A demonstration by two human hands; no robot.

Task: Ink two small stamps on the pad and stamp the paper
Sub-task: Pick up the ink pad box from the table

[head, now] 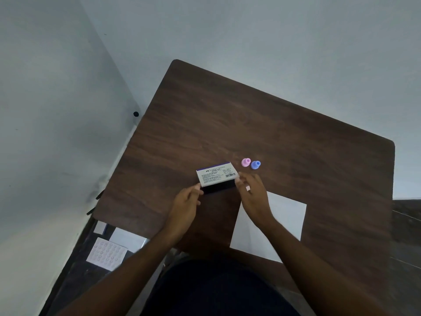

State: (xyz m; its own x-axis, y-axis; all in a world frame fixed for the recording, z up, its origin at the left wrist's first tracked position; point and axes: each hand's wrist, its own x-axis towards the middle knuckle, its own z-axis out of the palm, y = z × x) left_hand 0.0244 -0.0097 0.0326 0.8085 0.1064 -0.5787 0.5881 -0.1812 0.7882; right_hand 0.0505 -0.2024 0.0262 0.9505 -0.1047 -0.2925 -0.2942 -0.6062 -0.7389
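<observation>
1. I see a dark wood-grain table (262, 124) set against pale walls, viewed from the head camera looking down over the person's lap.
2. The ink pad (217, 177) sits near the middle of the table, its white labelled lid tilted up on the far side and the dark pad surface showing beneath the near edge.
3. The left hand (184, 207) pinches the pad's near left corner, thumb and fingers closed on the case.
4. The right hand (254, 197) holds the pad's right end, fingertips against the lid's edge; so both hands grasp the same pad.
5. A pink stamp (246, 162) stands on the table just beyond the right hand, and a blue stamp (255, 164) stands right beside it, the two nearly touching. Neither hand touches them.
6. The white paper (284, 215) lies flat on the table to the right of the pad, near the front edge; the right forearm crosses over its left part. I can make out no stamp marks on the visible part.
7. To the left, below the table edge, I see a lower dark surface with a sheet of pale round stickers (107, 253) and another white sheet (127, 238) just beside it.
</observation>
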